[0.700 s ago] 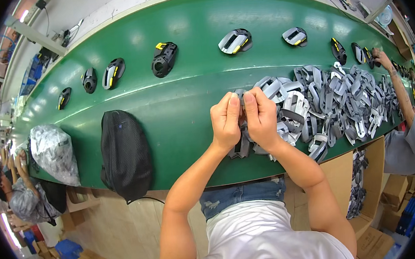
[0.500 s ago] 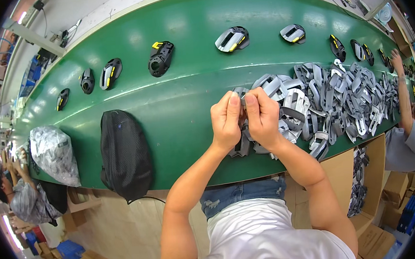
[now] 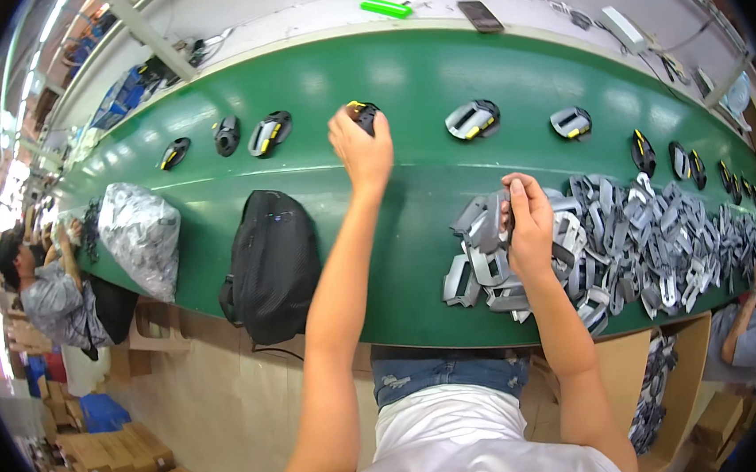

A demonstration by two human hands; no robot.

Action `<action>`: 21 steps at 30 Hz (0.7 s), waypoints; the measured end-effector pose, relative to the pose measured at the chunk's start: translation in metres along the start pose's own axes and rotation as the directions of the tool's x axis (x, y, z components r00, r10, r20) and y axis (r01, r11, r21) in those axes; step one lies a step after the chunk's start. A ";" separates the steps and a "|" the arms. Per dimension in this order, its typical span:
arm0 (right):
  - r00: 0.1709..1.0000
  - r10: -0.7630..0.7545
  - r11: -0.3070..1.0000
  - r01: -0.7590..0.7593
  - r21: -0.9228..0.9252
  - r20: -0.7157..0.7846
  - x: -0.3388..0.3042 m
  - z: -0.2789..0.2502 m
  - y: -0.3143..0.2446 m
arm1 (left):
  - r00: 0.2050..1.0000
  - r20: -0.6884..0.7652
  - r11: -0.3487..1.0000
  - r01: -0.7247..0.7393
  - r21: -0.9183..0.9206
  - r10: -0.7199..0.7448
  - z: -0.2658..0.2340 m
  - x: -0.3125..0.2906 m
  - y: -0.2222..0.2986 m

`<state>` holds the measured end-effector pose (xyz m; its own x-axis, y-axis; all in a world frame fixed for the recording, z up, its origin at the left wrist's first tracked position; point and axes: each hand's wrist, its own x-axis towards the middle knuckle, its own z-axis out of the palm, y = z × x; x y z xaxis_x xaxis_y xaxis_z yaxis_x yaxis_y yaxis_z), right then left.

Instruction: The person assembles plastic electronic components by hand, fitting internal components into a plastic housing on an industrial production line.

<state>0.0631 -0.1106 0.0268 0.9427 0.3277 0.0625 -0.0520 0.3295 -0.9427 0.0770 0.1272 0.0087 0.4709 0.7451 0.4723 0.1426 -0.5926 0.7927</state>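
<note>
My left hand [image 3: 362, 148] is stretched out to the far side of the green table, its fingers round a black plastic housing [image 3: 367, 120] with a yellow part. The housing is shaped like a computer mouse, and my hand hides most of it. Lower and to the right, my right hand [image 3: 530, 224] is closed, thumb against fingers, on a grey plastic shell [image 3: 489, 225]. That shell is over the left end of a heap of loose grey shells [image 3: 635, 225], several with long slots.
Along the table lie more black housings, several with grey shells, like one [image 3: 474, 120]. A black bag [image 3: 269, 262] and a clear plastic bag [image 3: 140, 237] sit left. An open carton [image 3: 686, 371] stands below right. Co-workers sit at both ends.
My hands were together at the heap's left end. My left hand has moved up and left onto the black housing; my right has moved slightly right with a grey shell. The view has shifted.
</note>
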 end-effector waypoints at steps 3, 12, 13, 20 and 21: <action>0.998 0.054 0.996 -0.056 0.068 0.033 0.005 -0.006 -0.001 | 0.997 -0.014 0.898 0.070 0.434 -0.071 0.001 0.046 -0.035; 0.959 0.076 0.976 -0.127 0.175 0.271 0.001 -0.011 -0.009 | 0.876 0.473 0.895 -0.133 0.426 -0.095 -0.009 0.047 -0.041; 0.957 0.067 0.979 -0.117 0.167 0.281 0.001 -0.011 -0.007 | 0.912 0.408 0.921 -0.192 0.340 0.040 -0.011 0.041 -0.036; 0.979 0.014 0.985 -0.048 0.165 0.203 0.004 -0.016 -0.010 | 0.811 0.585 0.709 0.421 -0.566 -0.014 -0.019 -0.060 0.042; 0.977 0.014 0.987 -0.048 0.151 0.215 0.005 -0.014 -0.010 | 0.804 0.594 0.695 0.442 -0.567 -0.027 -0.020 -0.074 0.039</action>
<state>0.0729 -0.1248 0.0318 0.8491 0.5149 0.1177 -0.1461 0.4432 -0.8844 0.0307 0.0555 0.0122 0.8920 0.4330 0.1296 -0.1864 0.0911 0.9783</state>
